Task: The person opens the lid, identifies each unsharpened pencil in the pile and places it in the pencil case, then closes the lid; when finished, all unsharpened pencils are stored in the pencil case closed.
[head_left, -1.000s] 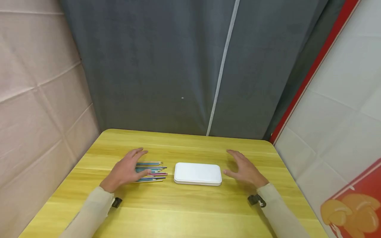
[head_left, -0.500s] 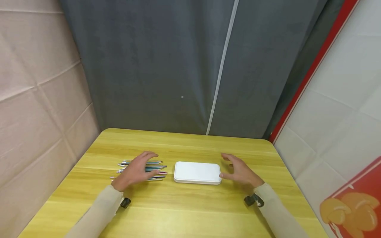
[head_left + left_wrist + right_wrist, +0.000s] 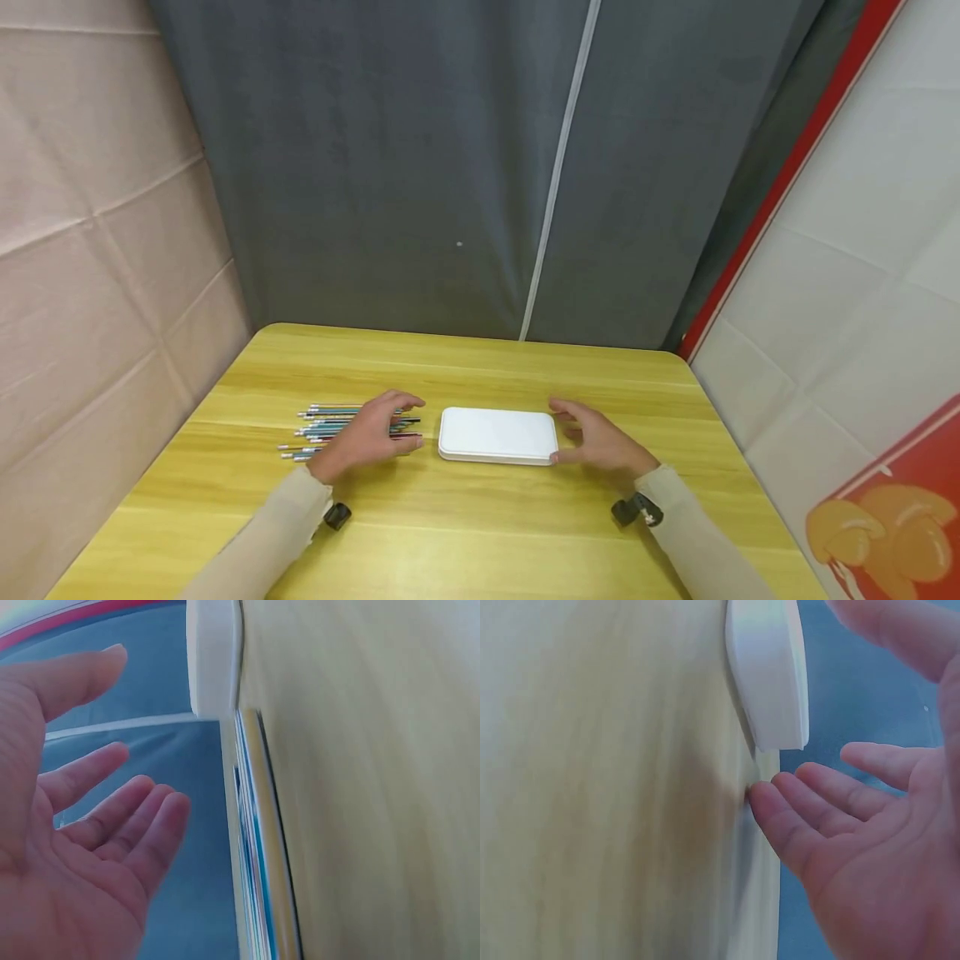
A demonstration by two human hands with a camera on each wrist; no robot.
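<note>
Both hands have closed in toward the middle since a second ago. Then the left hand [image 3: 365,435] covered the outer ends of the coloured pencils [image 3: 330,432] and the right hand [image 3: 596,442] hovered clear of the white pencil case [image 3: 498,435]; now the left hand lies over the pencils' inner ends, leaving their outer ends bare beyond its wrist side, and the right hand has reached the case's near end.

That case lies flat and shut on the yellow wooden table [image 3: 450,533], directly between the two hands. The right hand's thumb sits at the case's corner, apparently touching it, with the fingers spread and gently bent above the end edge. From the right wrist view the palm [image 3: 885,847] is slack and uncurled, fingertips near the table just beside the case's [image 3: 769,675] edge, gripping nothing.

The left hand is likewise loose: from the left wrist view its fingers [image 3: 112,817] are extended and slightly bent, holding nothing, with the pencils [image 3: 255,855] running along the table under them and the case [image 3: 214,656] just past the fingertips. Whether the fingers press on the pencils cannot be told.

Beyond both hands hangs a grey curtain [image 3: 450,167].
</note>
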